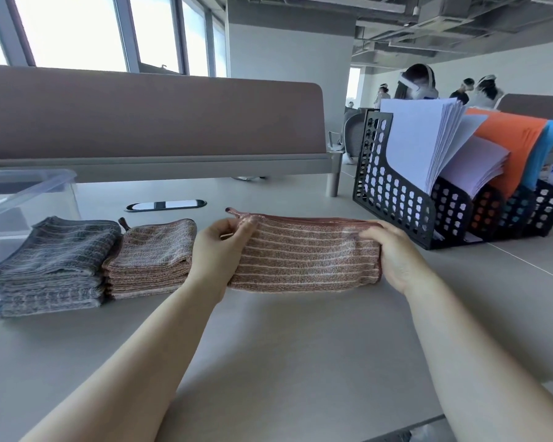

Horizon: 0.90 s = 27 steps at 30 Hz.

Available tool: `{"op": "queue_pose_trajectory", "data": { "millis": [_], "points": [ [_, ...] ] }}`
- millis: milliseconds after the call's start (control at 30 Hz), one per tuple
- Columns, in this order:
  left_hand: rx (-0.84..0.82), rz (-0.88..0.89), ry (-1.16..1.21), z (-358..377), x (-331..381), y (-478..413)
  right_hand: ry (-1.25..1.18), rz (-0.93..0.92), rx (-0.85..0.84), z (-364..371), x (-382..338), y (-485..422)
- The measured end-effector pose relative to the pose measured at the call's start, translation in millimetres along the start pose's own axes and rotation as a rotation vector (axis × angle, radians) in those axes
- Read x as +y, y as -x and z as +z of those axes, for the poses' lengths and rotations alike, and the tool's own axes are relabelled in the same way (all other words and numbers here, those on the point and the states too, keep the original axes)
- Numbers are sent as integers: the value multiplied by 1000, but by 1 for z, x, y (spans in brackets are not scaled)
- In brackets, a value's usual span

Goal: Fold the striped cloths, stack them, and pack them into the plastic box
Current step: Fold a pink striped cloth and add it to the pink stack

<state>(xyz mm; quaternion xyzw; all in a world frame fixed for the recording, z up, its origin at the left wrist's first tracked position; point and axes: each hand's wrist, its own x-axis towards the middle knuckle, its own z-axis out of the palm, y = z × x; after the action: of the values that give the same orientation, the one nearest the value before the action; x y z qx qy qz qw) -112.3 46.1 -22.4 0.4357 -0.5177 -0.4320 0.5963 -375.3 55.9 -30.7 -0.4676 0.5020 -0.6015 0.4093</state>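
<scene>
Pink striped cloth [304,255]: centre of frame, already doubled into a long band, held taut at both short ends just above or on the desk [268,346]; contact underneath cannot be told. A hanging loop sticks up at its upper left corner. The end-to-end hold likely serves to bring one end over the other for the next fold.

Left hand [217,250]: closed on the band's left end, thumb and fingers pinching the top corner.

Right hand [393,253]: closed around the band's right end, fingers wrapped over the edge.

Pink folded stack [150,260]: left of centre, just beside the left hand, several cloths squared up; judged the destination for the cloth in hand.

Grey folded stack [51,266]: further left, touching or nearly touching the pink stack, similarly squared.

Clear plastic box [29,193]: far left edge of frame, behind the grey stack, no lid visible, no cloths seen inside; packing not yet begun.

Black perforated file rack [396,193]: right of centre, holding white paper and orange and blue folders; close behind the right hand, limiting room on that side.

Desk divider panel [141,116]: upper left. Cable port [166,205]: set in the desk behind the cloth. Other people: upper right, distant.
</scene>
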Motion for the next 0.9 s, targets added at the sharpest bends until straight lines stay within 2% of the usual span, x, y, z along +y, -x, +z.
{"op": "queue_pose_trajectory", "data": {
  "millis": [100, 200, 333, 400, 500, 633, 700, 833, 900],
  "points": [
    [56, 74, -42, -2, 1, -1, -113, 1, 12, -2, -2, 1],
    [100, 127, -106, -2, 3, 1, -41, -87, 123, -2, -2, 0],
    [96, -13, 46, -3, 2, -2, 188, -266, 233, 0, 0, 2],
    [29, -103, 138, -6, 3, -4, 238, -344, 282, 1, -3, 5],
    [-83, -152, 218, -8, 5, -3, 302, -412, 298, 2, -4, 7],
    [-104, -143, 263, -6, 4, -1, 379, -419, 290, 2, 0, 4],
    [-51, -74, 105, -3, 2, 1, 422, -400, 301, 2, 1, 3],
    [104, 139, -557, 1, -9, 1, 583, -285, 299, -3, 5, 2],
    [112, 93, -683, 8, -17, 0, 977, -178, 352, 1, 5, 5]
  ]
}}
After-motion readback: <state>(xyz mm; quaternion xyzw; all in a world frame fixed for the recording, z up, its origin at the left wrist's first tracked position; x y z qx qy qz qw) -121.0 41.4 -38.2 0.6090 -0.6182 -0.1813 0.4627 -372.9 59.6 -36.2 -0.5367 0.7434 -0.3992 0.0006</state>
